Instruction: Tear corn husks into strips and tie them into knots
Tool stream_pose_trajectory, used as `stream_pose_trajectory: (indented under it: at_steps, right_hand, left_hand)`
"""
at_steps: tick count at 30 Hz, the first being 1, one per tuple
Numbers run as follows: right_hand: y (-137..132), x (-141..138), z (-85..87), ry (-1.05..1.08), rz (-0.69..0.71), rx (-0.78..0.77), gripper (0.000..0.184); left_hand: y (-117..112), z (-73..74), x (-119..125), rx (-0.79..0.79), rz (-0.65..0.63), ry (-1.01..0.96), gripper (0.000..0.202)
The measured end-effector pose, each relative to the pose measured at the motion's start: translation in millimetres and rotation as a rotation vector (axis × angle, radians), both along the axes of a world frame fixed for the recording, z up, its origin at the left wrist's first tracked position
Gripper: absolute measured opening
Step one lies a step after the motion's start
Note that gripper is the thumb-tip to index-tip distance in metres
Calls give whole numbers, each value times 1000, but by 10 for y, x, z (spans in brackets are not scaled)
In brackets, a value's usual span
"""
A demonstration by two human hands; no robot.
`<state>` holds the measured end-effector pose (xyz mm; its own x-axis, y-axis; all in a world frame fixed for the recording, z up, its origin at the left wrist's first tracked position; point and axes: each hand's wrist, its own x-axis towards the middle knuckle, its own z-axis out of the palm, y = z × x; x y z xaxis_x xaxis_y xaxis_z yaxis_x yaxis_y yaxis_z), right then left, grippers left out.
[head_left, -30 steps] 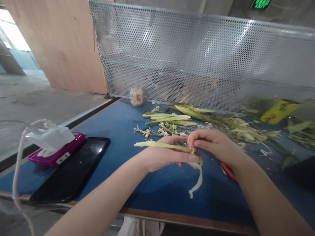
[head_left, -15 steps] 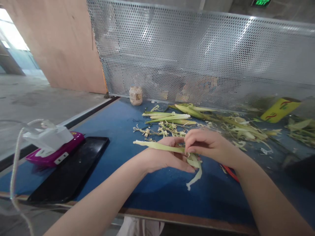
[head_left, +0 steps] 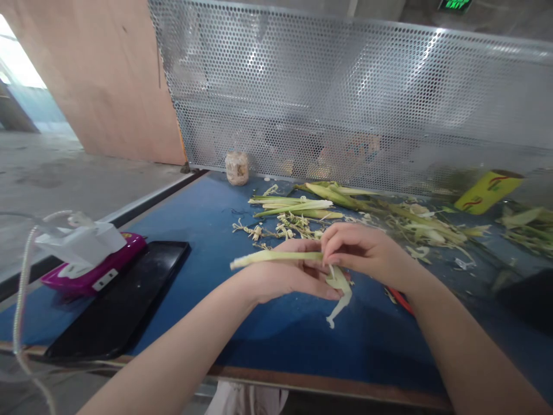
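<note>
My left hand (head_left: 285, 276) is closed around a pale green plant stalk (head_left: 272, 257) that points left over the blue table (head_left: 207, 225). My right hand (head_left: 367, 251) pinches the stalk's near end, fingers pressed together. A peeled strip (head_left: 339, 297) curls down from between the two hands and hangs just above the table. Behind the hands lies a heap of green stalks and husk scraps (head_left: 328, 210).
A black tablet (head_left: 125, 294) and a magenta device with a white charger (head_left: 93, 259) lie at the left. A small jar (head_left: 237, 168) stands by the perforated metal screen (head_left: 345, 98). A red-handled tool (head_left: 400, 300) shows under my right wrist. A yellow carton (head_left: 486, 191) lies at the back right.
The hanging strip has curled up shorter between my hands. The stalk's free end has swung slightly up and to the left. Both hands have shifted a little left.
</note>
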<state>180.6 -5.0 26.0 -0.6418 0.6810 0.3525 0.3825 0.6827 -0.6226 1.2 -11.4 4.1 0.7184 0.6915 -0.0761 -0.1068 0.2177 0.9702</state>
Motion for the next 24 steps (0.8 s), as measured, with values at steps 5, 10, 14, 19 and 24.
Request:
stream_pose_trajectory:
  at_steps: [5,10,14,19,24]
  right_hand:
    - [-3,0,8,-8,22,-24,10]
    - [15,6,-3,-26,50,-12,12]
    - [32,16,-5,-54,81,62,9]
    - [55,41,-16,-55,134,54,7]
    - [48,54,-33,-7,131,13,9]
  left_hand:
    - [-2,-19,8,-15,-10,-17,36]
    - [8,-31,9,11,0,-7,38]
    - [22,-22,10,21,23,-9,34]
    - [24,-18,6,41,32,20,30]
    - [32,-34,0,32,33,-11,28]
